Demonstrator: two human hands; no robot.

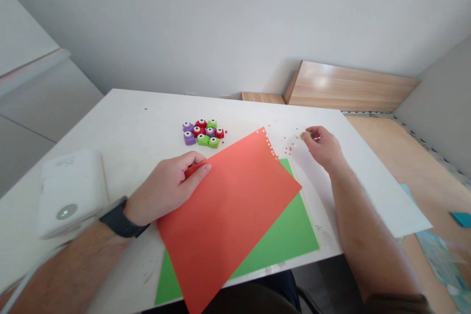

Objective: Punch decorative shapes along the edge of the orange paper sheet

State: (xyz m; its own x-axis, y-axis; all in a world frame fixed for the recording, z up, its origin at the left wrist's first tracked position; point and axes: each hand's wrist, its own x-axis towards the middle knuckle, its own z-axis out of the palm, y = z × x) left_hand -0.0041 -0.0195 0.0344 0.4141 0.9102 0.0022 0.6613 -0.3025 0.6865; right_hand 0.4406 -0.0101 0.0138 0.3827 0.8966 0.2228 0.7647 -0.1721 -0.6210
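My left hand (180, 176) pinches the upper left edge of an orange-red sheet of paper (235, 201), thumb on top. Small punched holes run along the sheet's far right edge. Beneath it lies green paper (283, 235), partly covered. To the right, apart from the sheet, my right hand (324, 144) is closed on a small green craft punch (305, 135), mostly hidden by the fingers. Tiny orange cut-outs (289, 149) are scattered on the table between the sheet and this hand. Several purple, red and green craft punches (200, 132) stand grouped beyond my left hand.
A white device (71, 191) with a lit round button and a cable sits at the left of the white table (147, 122). The table's front edge is close to my body. A wooden panel (346, 86) stands behind, and a wooden surface (390, 152) lies to the right.
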